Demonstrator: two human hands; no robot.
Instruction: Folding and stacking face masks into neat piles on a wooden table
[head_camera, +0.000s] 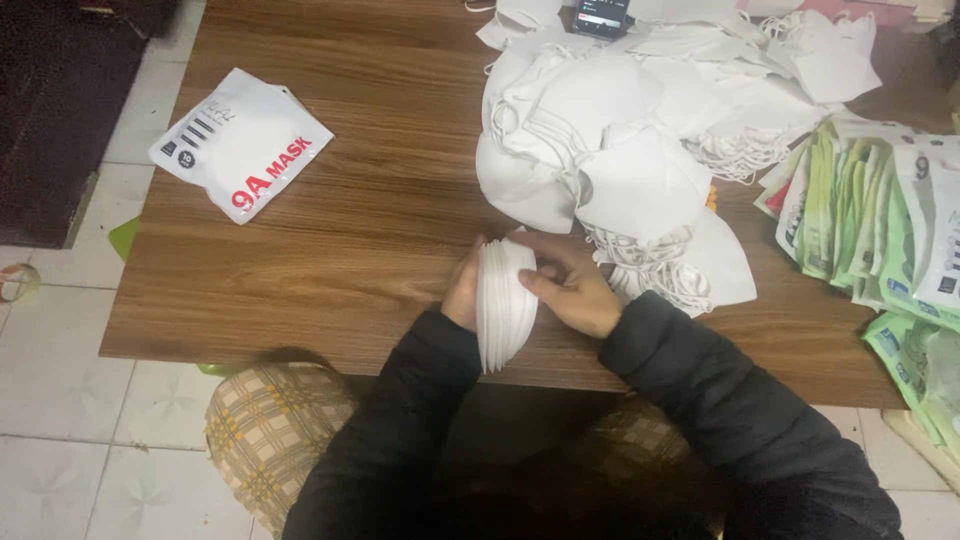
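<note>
A stack of folded white face masks stands on edge at the near side of the wooden table. My left hand presses against the stack's left face, mostly hidden behind it. From the right, my right hand grips the stack, fingers across its top edge. Both arms wear dark padded sleeves.
A big loose heap of white masks covers the table's far right. Green-and-white packets are fanned along the right edge. One white sealed packet lies at the far left. A phone sits at the back. A checked cushion is below the table edge.
</note>
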